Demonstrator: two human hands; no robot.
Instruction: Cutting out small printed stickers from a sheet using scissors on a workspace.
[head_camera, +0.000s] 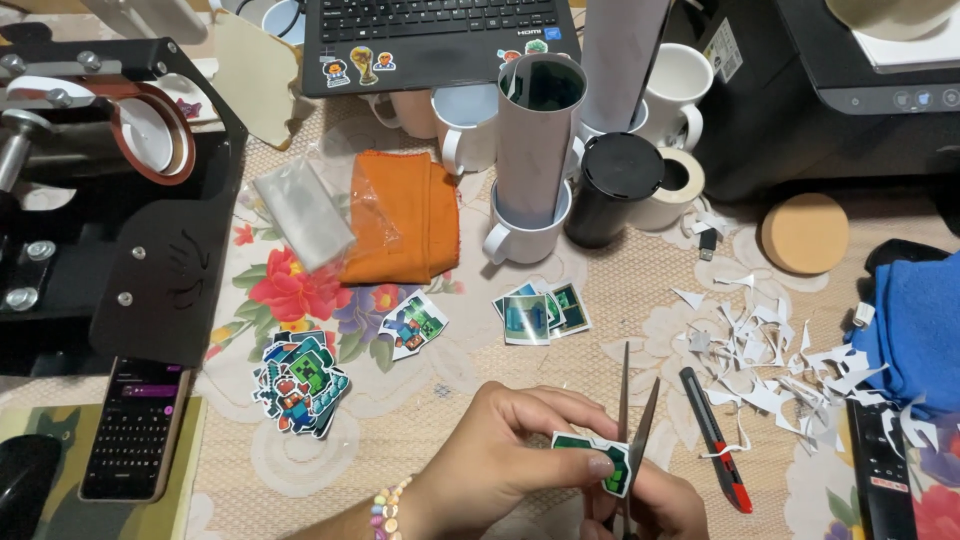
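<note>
Left hand: my left hand (500, 450) pinches a sticker (592, 458) between thumb and fingers, low in the middle of the view.
Right hand: my right hand (655, 505) is mostly cut off by the bottom edge; it is closed on the handles of the scissors (633, 420).
Scissors: blades parted and pointing up, with the sticker's right edge between them.
Sticker: small, green and white, held just above the tablecloth (450, 380).
Wrist: a bead bracelet (385, 508) sits on my left wrist.
Scraps: white paper scraps (780, 360) lie scattered to the right, near a red and black knife (715, 438).
Cut stickers: one pile (298, 382) lies to the left, a single one (413, 324) sits nearer the middle, and a few square ones (540, 312) lie above my hands.
Farther back: an orange cloth (400, 215), white mugs (520, 235), a black cup (612, 190) and a cork disc (804, 233).
Left side: a phone (135, 425) lies below a black press (110, 190).
Top: a laptop (440, 40) at the far edge.
Right edge: a blue cloth (920, 325) above a remote (880, 475).
</note>
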